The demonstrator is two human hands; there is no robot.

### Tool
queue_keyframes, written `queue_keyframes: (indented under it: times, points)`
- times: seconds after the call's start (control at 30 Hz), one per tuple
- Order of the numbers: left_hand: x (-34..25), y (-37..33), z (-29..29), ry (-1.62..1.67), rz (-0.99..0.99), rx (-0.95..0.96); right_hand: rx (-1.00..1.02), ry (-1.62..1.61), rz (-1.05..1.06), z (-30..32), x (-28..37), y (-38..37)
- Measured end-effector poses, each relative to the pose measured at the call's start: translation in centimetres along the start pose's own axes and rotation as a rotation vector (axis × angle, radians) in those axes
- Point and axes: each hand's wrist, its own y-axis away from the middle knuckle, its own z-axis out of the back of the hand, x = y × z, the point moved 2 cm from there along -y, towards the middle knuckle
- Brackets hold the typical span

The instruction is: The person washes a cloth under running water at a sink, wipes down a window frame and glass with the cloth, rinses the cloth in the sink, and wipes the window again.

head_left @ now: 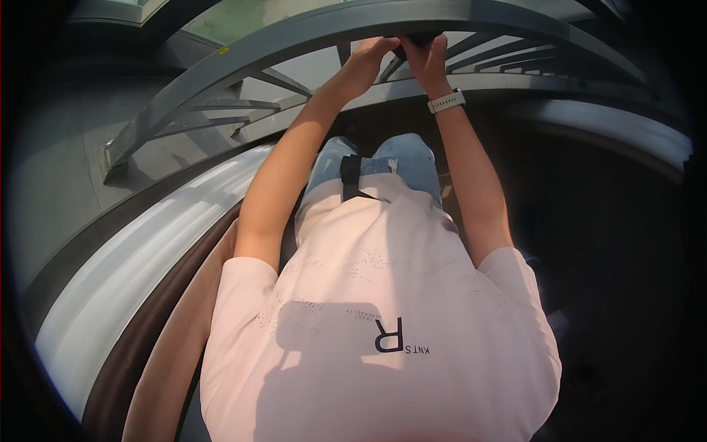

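Observation:
Both my arms reach forward to a grey metal railing (294, 46) at the top of the view. My left hand (370, 62) and my right hand (428, 62) sit close together at its top bar, thumbs toward each other. Between them is a small black object (420, 38), closed in by both hands. The bar and my hands cover most of it, so its kind does not show. Most of my fingertips are hidden too. A watch with a pale band (446, 101) is on my right wrist.
Slanting grey bars (283, 81) run below the top rail. At left hang a white sheer curtain (147, 265) and a brown drape (173, 361), close to my left arm. More pale curtain (611, 129) shows at right. Beyond the railing lies greenish ground (239, 18).

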Motion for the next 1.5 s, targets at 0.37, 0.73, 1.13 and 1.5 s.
queue_keyframes:
  times: [0.37, 0.73, 1.13, 1.5]
  points:
    - [3.9, 14.3, -2.8, 0.086, 0.284, -0.217, -0.197, 0.587, 0.319, -2.2, -5.8, 0.3]
    - [35.3, 16.7, -16.0, -0.108, 0.754, -0.505, 0.087, 0.289, -0.108, -8.1, -31.4, 4.3]
    - [41.3, 28.5, -29.8, -0.369, 1.388, 0.036, 0.066, 0.527, -0.493, -14.6, -42.0, 15.9]
    - [49.5, 41.2, -32.9, -0.139, 0.888, -0.327, -0.254, 0.593, 0.019, -9.6, -21.3, 8.1]
